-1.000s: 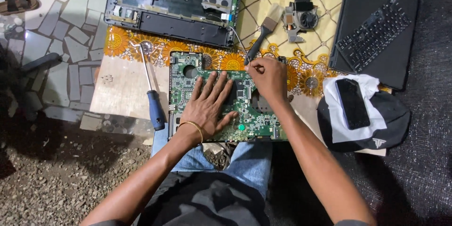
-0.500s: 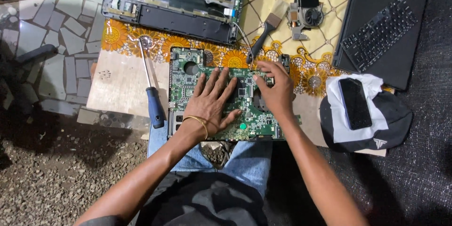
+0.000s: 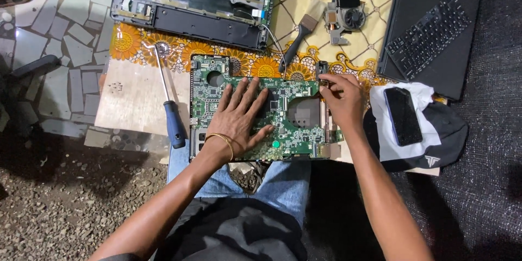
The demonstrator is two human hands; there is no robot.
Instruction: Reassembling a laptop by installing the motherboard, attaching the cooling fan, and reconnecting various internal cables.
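Right hand (image 3: 342, 98) shifted to green circuit board (image 3: 293, 125) rt edge; left hand (image 3: 239, 117) flat.

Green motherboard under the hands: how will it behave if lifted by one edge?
The motherboard looks thin and flat, so probably stiff with slight flex. It overhangs the person's knees, so it may tip once the left hand stops pressing. Large cutouts and dense small parts suggest it is fragile; the right hand at the edge seems the safer hold.

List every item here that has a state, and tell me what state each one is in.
Green circuit board: out of its case, flat across the lap.
Left hand: flat, fingers spread on the board.
Right hand: pinching at the board's top right corner.
Laptop base: opened, gutted.
Screwdriver: lying unused.
Brush: lying unused.
Fan: removed.
Phone: screen dark.
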